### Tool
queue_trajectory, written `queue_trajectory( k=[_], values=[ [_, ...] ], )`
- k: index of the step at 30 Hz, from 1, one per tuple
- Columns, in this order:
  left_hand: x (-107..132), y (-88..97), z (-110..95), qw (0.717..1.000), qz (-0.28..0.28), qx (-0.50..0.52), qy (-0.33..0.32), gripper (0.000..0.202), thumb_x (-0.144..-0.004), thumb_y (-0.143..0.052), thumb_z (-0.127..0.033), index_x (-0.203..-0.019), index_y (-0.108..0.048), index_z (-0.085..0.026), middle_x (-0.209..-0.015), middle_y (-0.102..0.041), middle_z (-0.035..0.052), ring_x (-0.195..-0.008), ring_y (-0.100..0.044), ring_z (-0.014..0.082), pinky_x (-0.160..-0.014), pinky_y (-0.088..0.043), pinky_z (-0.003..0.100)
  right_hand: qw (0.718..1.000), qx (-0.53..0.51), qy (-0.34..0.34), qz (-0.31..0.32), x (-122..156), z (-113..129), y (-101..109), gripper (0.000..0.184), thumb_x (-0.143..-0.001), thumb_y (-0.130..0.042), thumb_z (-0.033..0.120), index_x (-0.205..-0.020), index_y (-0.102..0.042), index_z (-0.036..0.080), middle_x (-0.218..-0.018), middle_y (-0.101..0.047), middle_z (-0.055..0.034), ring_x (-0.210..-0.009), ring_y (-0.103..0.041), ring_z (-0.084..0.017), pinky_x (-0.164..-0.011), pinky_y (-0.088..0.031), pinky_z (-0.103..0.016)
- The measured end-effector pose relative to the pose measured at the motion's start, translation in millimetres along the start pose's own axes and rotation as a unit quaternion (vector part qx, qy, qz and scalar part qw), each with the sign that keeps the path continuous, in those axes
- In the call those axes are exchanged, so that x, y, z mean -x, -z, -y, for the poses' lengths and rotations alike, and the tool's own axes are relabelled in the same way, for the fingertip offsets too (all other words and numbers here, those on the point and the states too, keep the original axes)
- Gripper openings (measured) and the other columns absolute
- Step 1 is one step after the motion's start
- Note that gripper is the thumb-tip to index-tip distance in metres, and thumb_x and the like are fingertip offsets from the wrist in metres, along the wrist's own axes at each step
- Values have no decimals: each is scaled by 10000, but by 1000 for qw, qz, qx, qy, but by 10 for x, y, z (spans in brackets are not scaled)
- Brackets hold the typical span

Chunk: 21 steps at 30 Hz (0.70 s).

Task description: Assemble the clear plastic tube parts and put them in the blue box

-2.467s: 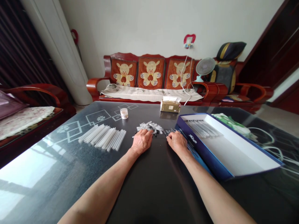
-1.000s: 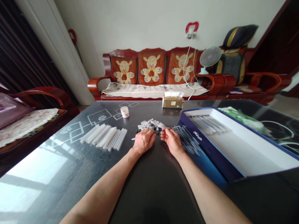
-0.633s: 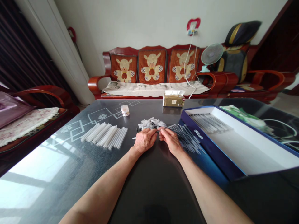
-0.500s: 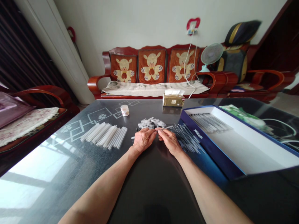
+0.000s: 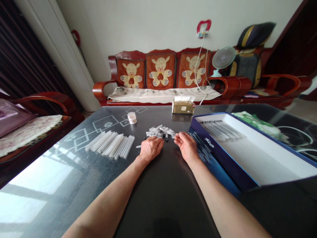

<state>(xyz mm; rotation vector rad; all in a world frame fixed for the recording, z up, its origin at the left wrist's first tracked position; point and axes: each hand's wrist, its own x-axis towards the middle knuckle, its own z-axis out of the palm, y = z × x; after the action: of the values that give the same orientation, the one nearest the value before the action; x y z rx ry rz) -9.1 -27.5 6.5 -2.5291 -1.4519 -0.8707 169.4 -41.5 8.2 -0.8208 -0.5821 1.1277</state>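
My left hand [image 5: 151, 147] rests on the dark tabletop with its fingers curled closed. A pale tip of a slim white tube [image 5: 138, 146] sticks out on its left side; the rest is hidden in the hand. My right hand [image 5: 187, 146] is a short way to the right, fingers loosely bent and apart, with nothing visible in them. Just beyond the hands lies a heap of small clear-white and black pieces [image 5: 160, 130], like pen caps. Thin dark rods [image 5: 204, 148], like pen refills, lie right of my right hand, partly covered by it.
White tubes [image 5: 111, 144] lie in a row at left. A blue-edged box [image 5: 247, 162] on the right holds a row of slim pens [image 5: 220, 130]. A small round tub [image 5: 132, 118] and a tissue box [image 5: 183, 106] stand farther back. A green-and-white bag [image 5: 257, 122] lies behind the box.
My hands, which met over a thin rod, are now apart. My right hand has moved right and its fingers have loosened. My left hand has shifted slightly left, still closed.
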Motion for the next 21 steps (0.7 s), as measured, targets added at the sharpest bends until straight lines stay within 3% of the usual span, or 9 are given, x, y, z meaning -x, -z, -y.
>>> queue_trajectory(
  k=[4, 7, 10, 13, 16, 21],
  values=[
    [-6, -8, -3, 999, -2, 20, -25, 289, -943, -449, -375, -1067, -669, -235, -809, -638, 39, -797, -606, 164, -677, -463, 236, 997, 74, 9, 10, 16, -62, -10, 299, -620, -798, 384, -793, -649, 191, -770, -699, -13, -678, -654, -130, -599, -535, -243],
    [-10, -21, 0, 998, -1, 20, -53, 311, -941, -433, -294, -1181, -617, -217, -864, -636, 56, -836, -599, 177, -737, -481, 260, 974, 213, 62, 50, 35, -115, -12, 266, -708, -716, 418, -858, -691, 201, -848, -707, -33, -762, -661, -169, -648, -534, -284],
    [-13, -41, 18, 999, -20, 9, -36, 331, -945, -417, -255, -1223, -587, -203, -870, -631, 62, -844, -595, 185, -743, -480, 265, 896, 380, 201, 113, 62, -151, -13, 181, -807, -588, 299, -901, -719, 218, -965, -690, -55, -930, -641, -206, -852, -514, -352],
    [-13, -62, 36, 999, -35, 6, -20, 328, -945, -421, -251, -1229, -579, -203, -868, -628, 63, -840, -595, 189, -737, -476, 265, 803, 497, 292, 148, 86, -189, -14, 267, -811, -492, 154, -952, -713, 206, -1026, -655, -87, -1000, -614, -213, -961, -464, -367],
    [-12, -77, 41, 999, -35, 7, -15, 324, -943, -420, -247, -1219, -585, -209, -861, -629, 62, -837, -597, 189, -728, -476, 262, 745, 570, 300, 175, 100, -242, -14, 306, -816, -462, 123, -999, -702, 177, -1071, -629, -119, -1018, -598, -232, -966, -463, -373],
    [-13, -85, 37, 999, -35, 10, -11, 325, -942, -417, -248, -1215, -589, -209, -872, -644, 60, -836, -602, 185, -731, -478, 257, 693, 634, 297, 173, 122, -308, -16, 319, -836, -455, 123, -1042, -696, 167, -1079, -613, -129, -988, -577, -248, -934, -470, -378]
  ],
)
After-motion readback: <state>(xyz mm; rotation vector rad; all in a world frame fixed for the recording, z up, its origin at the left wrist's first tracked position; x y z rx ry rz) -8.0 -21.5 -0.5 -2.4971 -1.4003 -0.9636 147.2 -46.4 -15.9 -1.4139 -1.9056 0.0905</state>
